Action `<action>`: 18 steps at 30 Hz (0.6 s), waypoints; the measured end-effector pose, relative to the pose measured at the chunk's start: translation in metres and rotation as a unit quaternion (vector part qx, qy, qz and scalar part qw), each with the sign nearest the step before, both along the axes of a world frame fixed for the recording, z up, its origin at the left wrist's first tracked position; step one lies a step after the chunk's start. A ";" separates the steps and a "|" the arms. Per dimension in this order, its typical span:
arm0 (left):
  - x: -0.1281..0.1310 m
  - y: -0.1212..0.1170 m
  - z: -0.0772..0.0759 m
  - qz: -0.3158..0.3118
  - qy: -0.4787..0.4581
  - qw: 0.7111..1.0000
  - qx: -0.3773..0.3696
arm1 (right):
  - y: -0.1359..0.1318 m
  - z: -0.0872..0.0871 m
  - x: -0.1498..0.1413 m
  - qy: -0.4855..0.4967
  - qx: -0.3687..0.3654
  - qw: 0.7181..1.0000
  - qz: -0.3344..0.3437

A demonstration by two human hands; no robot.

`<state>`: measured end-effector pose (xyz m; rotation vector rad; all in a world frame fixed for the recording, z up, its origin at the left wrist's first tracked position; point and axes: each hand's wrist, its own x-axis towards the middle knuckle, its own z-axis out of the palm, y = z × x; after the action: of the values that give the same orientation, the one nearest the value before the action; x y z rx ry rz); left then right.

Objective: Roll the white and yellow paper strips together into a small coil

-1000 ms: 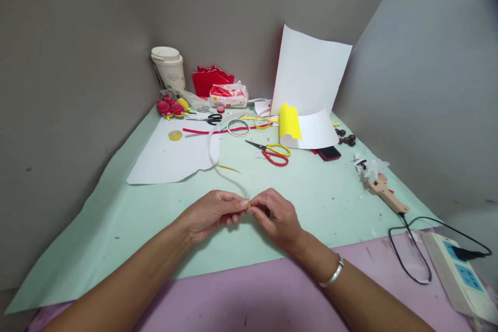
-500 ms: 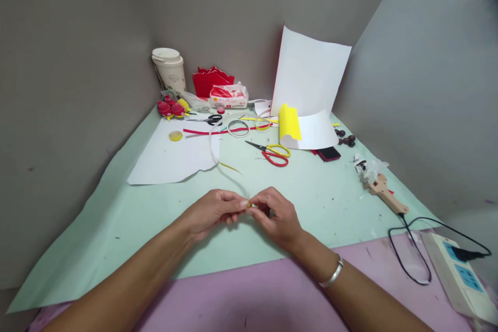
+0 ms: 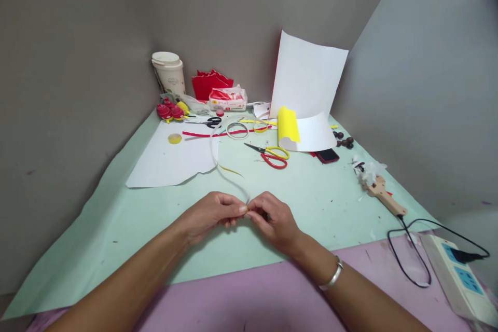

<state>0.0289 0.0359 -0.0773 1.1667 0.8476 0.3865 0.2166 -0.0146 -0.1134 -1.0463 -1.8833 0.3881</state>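
Observation:
My left hand (image 3: 218, 212) and my right hand (image 3: 274, 219) meet over the green sheet with their fingertips pinched together. Between them is the end of a long, narrow paper strip (image 3: 213, 151), whitish on one side and yellow on the other. It curves up and away from my fingers toward the back of the table. Most of the pinched end is hidden; only a small yellow bit shows. Beyond my right hand lie scissors (image 3: 275, 155) with one yellow and one red handle. A silver bracelet is on my right wrist.
A white sheet (image 3: 175, 163) lies left, with a yellow tape roll (image 3: 175, 138) on it. Behind are a white tape ring (image 3: 237, 130), black scissors (image 3: 213, 122), a tissue pack (image 3: 228, 99) and a lidded cup (image 3: 169, 72). At right are a glue gun (image 3: 383, 194) and power strip (image 3: 455, 277).
The view has shifted slightly. My fingers have closed further over the strip's end, so less of its yellow side shows between them.

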 end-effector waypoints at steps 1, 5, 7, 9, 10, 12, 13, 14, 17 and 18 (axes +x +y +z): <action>-0.001 0.001 0.000 -0.009 0.008 1.000 0.005 | 0.000 0.000 0.001 0.002 -0.009 1.000 0.011; -0.004 0.004 0.001 -0.028 0.030 0.999 0.008 | 0.002 0.002 0.002 0.013 -0.050 0.998 0.035; -0.004 0.003 0.000 -0.019 0.026 0.999 0.009 | 0.002 0.002 0.001 0.022 -0.057 0.998 0.031; -0.002 0.002 -0.001 0.002 0.018 1.000 0.006 | 0.002 0.000 0.000 0.030 -0.051 0.998 0.015; 0.000 0.000 -0.001 0.016 0.015 1.000 0.001 | 0.002 -0.001 0.000 0.033 -0.043 0.999 0.005; 0.003 -0.002 -0.003 0.047 0.009 0.999 -0.008 | 0.002 -0.002 -0.001 0.034 -0.027 0.999 -0.012; 0.005 -0.003 -0.003 0.060 0.007 0.998 -0.006 | 0.002 -0.003 -0.001 0.034 -0.019 0.999 -0.020; 0.006 -0.005 -0.004 0.070 0.004 0.998 -0.003 | 0.001 -0.004 -0.002 0.033 -0.013 0.999 -0.026; 0.009 -0.007 -0.004 0.078 0.002 0.997 0.009 | 0.001 -0.003 -0.002 0.034 0.002 0.999 -0.043; 0.009 -0.007 -0.003 0.074 0.002 0.997 0.009 | 0.001 -0.002 -0.003 0.033 0.004 0.998 -0.045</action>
<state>0.0379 0.0289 -0.0808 1.1243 0.9384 0.5153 0.2140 -0.0139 -0.1157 -1.0943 -1.7711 0.3583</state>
